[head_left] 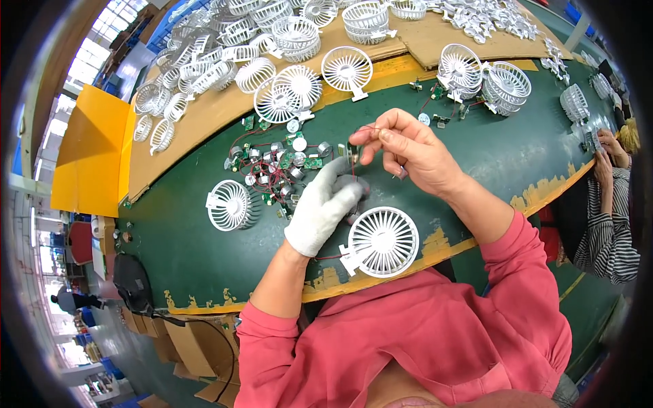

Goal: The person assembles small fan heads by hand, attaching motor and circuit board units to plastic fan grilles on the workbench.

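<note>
My left hand [320, 207] wears a white glove with grey fingertips. Its fingers are closed on a small circuit board [349, 154] with red wire, held upright above the green table; the grey fingertips partly hide it. Bare, my right hand [420, 151] pinches a thin red wire [367, 128] between thumb and forefinger, just above the board. Below both hands, a white round fan cage [383, 242] lies near the table's front edge, with a red wire running from its stem towards my left wrist. Left of the glove is a heap of small motors with circuit boards and red wires [275, 166].
Another white fan cage [230, 205] lies to the left. Cardboard [197, 126] along the far side bears piled cages [296, 37] and small white parts [483, 17]. Stacked cages [507, 88] stand at far right. A co-worker's hands [609, 153] work at the right edge.
</note>
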A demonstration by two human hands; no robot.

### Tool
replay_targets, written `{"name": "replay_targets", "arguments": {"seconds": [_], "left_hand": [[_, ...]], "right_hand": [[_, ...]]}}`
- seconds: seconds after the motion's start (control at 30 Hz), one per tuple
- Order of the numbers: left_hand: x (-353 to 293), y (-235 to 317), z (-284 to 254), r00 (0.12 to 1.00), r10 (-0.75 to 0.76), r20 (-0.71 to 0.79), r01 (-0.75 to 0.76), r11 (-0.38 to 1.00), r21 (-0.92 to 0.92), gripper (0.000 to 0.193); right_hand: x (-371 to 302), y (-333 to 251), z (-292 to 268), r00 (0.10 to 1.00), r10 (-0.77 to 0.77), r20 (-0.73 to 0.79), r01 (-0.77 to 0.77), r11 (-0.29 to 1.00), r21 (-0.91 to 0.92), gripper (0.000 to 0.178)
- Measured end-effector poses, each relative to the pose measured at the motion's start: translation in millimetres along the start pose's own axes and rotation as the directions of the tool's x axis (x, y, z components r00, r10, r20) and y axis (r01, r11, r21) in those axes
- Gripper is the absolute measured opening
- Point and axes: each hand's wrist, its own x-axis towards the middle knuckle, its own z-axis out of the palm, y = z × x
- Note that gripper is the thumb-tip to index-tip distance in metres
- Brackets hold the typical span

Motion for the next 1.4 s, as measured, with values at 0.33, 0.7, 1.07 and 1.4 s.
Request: {"name": "replay_targets", "arguments": {"seconds": [0.33, 0.7, 1.07, 1.4], "left_hand": [[-0.9, -4.3, 3.9, 0.988, 0.067, -0.139, -0.058, 0.996, 0.064, 0.021], [-2.7, -4.7, 3.3, 0.927, 0.205, -0.313, -0.174, 0.977, 0.127, 0.025], [-41.9, 32.6, 6.2, 0.875, 0.376, -0.304, -0.447, 0.870, -0.210, 0.051], [-105.8, 32.5, 25.1, 0.770, 0.639, -0.001, -0.637, 0.768, 0.067, 0.072]], "right_hand": [[-0.7, -0.6, 5.5, 0.984, 0.144, 0.104, -0.134, 0.986, -0.095, 0.007], [2.0, -6.0, -6.8, 0.998, -0.056, -0.010, 0.056, 0.997, 0.060, 0.007], [-8.3, -23.5, 32.5, 0.898, -0.297, 0.326, 0.329, -0.041, -0.944, 0.046], [-69.6, -23.6, 76.1, 0.958, -0.090, 0.273, 0.259, 0.684, -0.682, 0.034]]}}
